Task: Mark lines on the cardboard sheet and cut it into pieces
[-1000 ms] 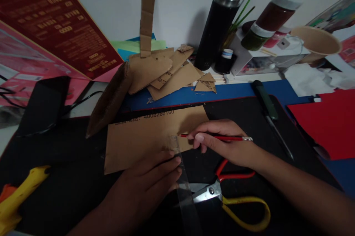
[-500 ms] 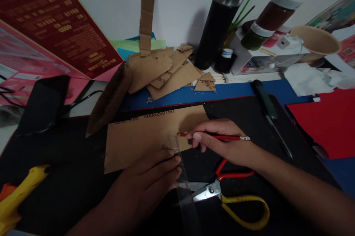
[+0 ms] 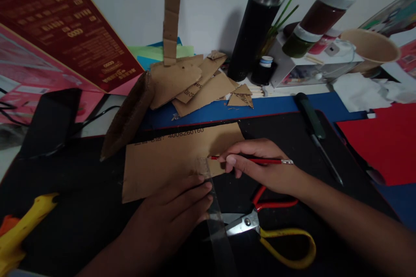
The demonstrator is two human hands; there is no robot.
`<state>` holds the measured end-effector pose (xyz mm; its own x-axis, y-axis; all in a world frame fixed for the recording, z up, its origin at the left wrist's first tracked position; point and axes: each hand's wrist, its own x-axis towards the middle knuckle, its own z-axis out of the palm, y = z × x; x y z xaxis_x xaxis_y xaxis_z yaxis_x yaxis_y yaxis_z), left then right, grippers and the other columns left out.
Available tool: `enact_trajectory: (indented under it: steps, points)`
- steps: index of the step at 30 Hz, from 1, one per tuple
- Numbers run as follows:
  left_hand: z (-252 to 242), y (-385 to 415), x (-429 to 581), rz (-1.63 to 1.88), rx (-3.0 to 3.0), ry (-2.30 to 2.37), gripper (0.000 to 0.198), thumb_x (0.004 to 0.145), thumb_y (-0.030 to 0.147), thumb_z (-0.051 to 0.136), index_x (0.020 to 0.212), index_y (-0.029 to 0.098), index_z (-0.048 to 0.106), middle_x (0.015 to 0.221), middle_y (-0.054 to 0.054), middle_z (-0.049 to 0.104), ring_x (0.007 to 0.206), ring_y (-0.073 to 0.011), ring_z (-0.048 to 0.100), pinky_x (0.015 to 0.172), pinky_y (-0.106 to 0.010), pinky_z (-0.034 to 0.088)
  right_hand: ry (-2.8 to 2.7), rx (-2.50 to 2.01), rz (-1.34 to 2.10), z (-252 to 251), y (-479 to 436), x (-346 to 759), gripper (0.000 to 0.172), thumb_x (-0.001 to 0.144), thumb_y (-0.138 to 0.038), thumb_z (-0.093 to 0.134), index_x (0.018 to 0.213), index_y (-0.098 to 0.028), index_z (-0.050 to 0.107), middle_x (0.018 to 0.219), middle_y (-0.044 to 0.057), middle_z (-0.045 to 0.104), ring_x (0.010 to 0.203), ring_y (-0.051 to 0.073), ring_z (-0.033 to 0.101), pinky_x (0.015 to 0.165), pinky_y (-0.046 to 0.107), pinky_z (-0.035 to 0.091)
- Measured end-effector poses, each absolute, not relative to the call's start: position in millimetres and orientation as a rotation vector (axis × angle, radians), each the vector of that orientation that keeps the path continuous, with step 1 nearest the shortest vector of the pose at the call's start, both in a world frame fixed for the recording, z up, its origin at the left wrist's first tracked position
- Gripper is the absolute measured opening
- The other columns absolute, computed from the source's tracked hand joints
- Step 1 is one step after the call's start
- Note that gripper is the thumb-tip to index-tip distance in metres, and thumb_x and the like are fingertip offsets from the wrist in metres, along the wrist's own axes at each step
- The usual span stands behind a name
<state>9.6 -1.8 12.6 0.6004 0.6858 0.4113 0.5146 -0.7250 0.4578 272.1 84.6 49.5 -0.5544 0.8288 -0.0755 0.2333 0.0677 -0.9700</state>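
Observation:
A brown cardboard sheet (image 3: 169, 160) with printed digits lies on a black mat (image 3: 81, 212). Across its right end lies a clear plastic ruler (image 3: 216, 216), running toward me. My left hand (image 3: 172, 216) lies flat with fingers stretched out, pressing the ruler and the cardboard's lower edge. My right hand (image 3: 263, 166) pinches a red pencil (image 3: 256, 161); its tip rests on the cardboard at the ruler's far end.
Scissors (image 3: 269, 233) with red and yellow handles lie just under my right wrist. A yellow glue gun (image 3: 22, 229) is at the lower left, a screwdriver (image 3: 316, 131) at the right, red paper (image 3: 383, 142) beyond it. Cardboard scraps (image 3: 191, 82), a black flask (image 3: 256, 25) and paint bottles (image 3: 312, 25) stand behind.

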Motion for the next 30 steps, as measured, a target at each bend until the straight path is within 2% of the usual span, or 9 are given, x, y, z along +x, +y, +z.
enact_trajectory:
  steps: [13,24,30]
  points:
    - [13.0,-2.3,7.8,0.805,2.54,0.977,0.025,0.109,0.017,0.059,0.13,0.018,0.071,0.132,-0.003,0.079,0.135,-0.0186,0.067,0.113,-0.034,0.059,-1.815,-1.041,1.542,47.8,84.5,273.0,0.026,0.105,-0.034,0.065,0.089,-0.018,0.077,0.083,0.003,0.076,0.063,0.011,0.067,0.06,0.022,0.055]
    - [12.4,-0.7,9.4,0.825,2.546,0.971,0.023,0.108,0.016,0.061,0.128,0.017,0.072,0.131,-0.003,0.08,0.135,-0.0177,0.067,0.113,-0.031,0.058,-1.824,-1.04,1.538,47.7,84.5,273.3,0.025,0.105,-0.032,0.064,0.089,-0.018,0.077,0.084,0.003,0.077,0.064,0.01,0.068,0.061,0.022,0.054]
    - [14.2,1.8,10.4,0.83,2.563,0.963,0.022,0.11,0.021,0.058,0.127,0.017,0.072,0.128,-0.002,0.081,0.135,-0.016,0.067,0.115,-0.027,0.056,-1.805,-1.057,1.549,49.7,84.5,272.2,0.028,0.105,-0.036,0.065,0.088,-0.016,0.077,0.082,0.003,0.076,0.063,0.011,0.068,0.061,0.021,0.056]
